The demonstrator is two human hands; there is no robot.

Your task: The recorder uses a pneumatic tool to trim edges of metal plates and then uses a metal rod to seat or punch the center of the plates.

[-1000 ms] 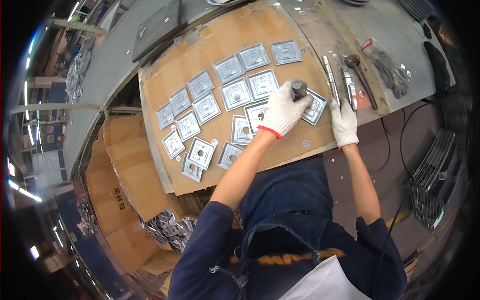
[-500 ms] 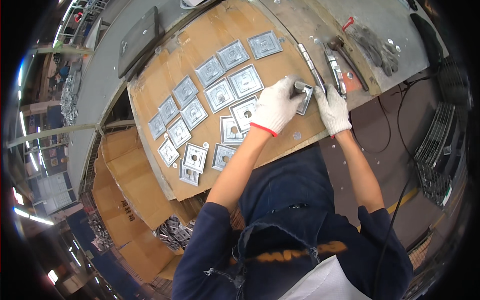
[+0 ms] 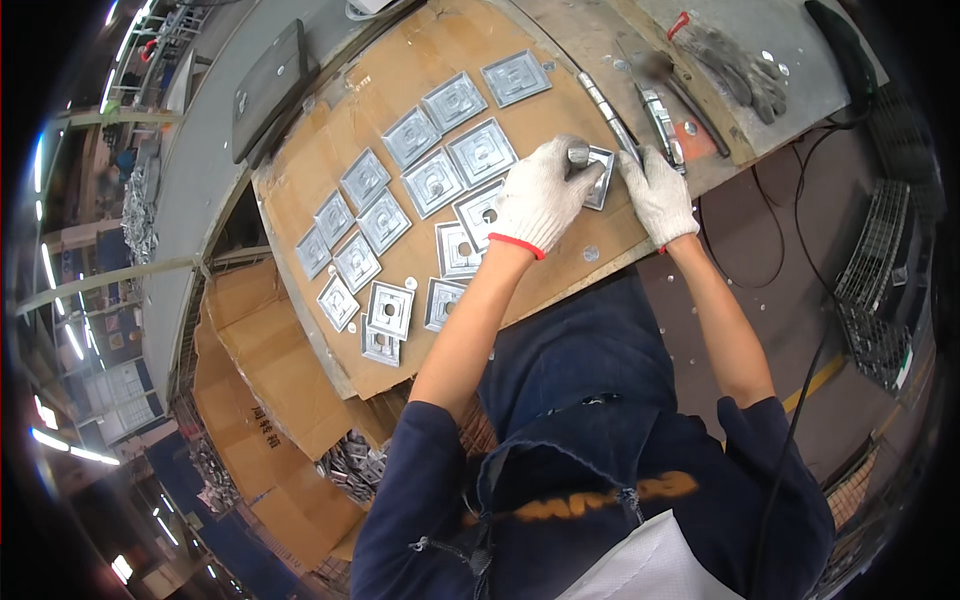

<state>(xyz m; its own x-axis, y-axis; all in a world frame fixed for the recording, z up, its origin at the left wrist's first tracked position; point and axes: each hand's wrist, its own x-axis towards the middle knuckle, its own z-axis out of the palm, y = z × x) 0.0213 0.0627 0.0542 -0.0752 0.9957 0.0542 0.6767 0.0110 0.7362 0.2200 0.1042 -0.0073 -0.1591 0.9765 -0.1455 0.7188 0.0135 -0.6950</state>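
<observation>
Dark printed characters mark a brown carton (image 3: 228,345). Ridged, square metal plates (image 3: 434,184), some pierced, lie on flat cardboard (image 3: 340,120). The left hand (image 3: 535,198), knit-gloved, curls clamped round a grey cylinder (image 3: 577,156) beside a partly hidden plate (image 3: 600,182). A slim metal rod (image 3: 605,112) meets the forward-reaching right hand (image 3: 658,195), whose grip I cannot tell.

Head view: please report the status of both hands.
Left hand gripping metal cylinder. Right hand at silver rod's end, grip unclear. Square plate between, partly hidden by left hand.
</observation>
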